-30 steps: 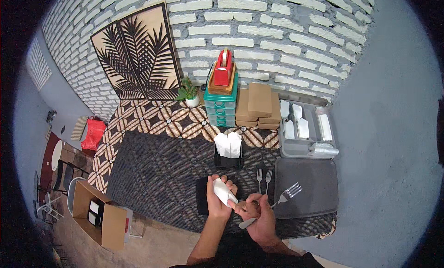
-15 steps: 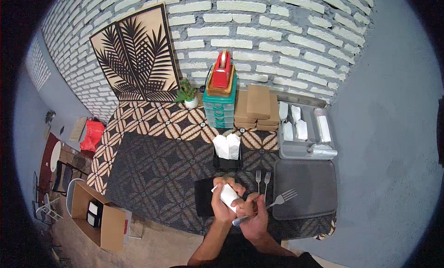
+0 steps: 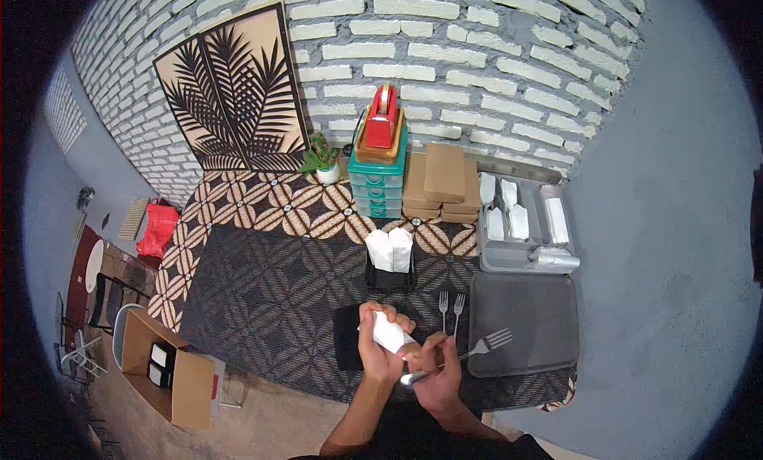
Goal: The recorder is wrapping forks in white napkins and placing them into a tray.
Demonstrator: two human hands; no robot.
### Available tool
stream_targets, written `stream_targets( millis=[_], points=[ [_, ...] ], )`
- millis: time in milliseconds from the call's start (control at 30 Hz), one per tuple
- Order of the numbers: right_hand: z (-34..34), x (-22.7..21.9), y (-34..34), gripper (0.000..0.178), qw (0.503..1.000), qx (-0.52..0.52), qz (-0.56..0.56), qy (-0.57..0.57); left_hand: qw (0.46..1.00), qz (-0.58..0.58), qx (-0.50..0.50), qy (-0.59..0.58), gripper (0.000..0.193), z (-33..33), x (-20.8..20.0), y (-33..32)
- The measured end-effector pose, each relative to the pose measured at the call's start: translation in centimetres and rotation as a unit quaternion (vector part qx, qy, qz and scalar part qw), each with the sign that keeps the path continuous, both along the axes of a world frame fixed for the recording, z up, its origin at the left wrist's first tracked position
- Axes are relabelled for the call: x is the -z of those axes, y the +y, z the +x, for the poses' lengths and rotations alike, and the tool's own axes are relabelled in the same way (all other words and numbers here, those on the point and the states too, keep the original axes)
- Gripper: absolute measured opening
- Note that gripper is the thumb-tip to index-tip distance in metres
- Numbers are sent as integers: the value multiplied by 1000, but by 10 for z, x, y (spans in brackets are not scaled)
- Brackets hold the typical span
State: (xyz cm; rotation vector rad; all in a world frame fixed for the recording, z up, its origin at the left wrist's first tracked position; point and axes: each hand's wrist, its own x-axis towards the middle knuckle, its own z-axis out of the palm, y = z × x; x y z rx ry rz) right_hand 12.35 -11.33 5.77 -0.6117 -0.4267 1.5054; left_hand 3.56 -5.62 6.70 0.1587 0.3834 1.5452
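Note:
My left hand [image 3: 378, 350] is closed round a folded white napkin [image 3: 390, 331], its fingers curled over the far edge. My right hand [image 3: 436, 378] grips a metal fork [image 3: 494, 340], tines pointing up and right. A rounded shiny metal end [image 3: 410, 378] juts out at that hand's left; whether it is the fork's handle or another utensil, I cannot tell. The right fingertips meet the napkin's lower end. Beneath the left hand lies a black cloth or pouch [image 3: 346, 338]. Two more forks [image 3: 443, 303] lie side by side just beyond my right hand.
A black tray [image 3: 391, 280] with folded white napkin pouches [image 3: 389, 250] stands ahead. To the right are a grey tray [image 3: 522, 301] and a compartment organizer [image 3: 509, 259]. Teal drawers [image 3: 377, 191], brown boxes [image 3: 443, 174] and a plant [image 3: 324, 162] line the wall. A cardboard box [image 3: 191, 388] sits lower left.
The napkin and left hand have shifted slightly up and left. My right fingers have moved a little off the napkin; the fork stays in my right hand.

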Motion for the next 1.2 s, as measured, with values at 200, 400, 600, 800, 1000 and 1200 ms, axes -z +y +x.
stream_targets(
  millis=[200, 400, 600, 800, 1000, 1200],
  points=[
    [-9, 7, 11, 35, 987, 42, 23, -154, 998, -10, 16, 62, 19, 6, 9, -2],
    [4, 18, 6, 41, 974, -82, 81, 197, 1000, -28, -4, -5, 19, -3, 15, 5],
    [0, -1, 5, 43, 998, -23, -7, -60, 998, -58, -10, -12, 21, -2, -5, 3],
    [-11, 0, 15, 44, 979, 50, 12, -199, 998, -51, 38, -13, 20, 1, 14, 2],
    [4, -5, 3, 38, 995, -3, 25, -98, 989, -100, 10, -105, 23, -11, 15, 11],
    [43, -37, 2, 25, 935, -133, -62, -323, 983, -119, 2, -139, 26, -31, 22, 17]
  ],
)
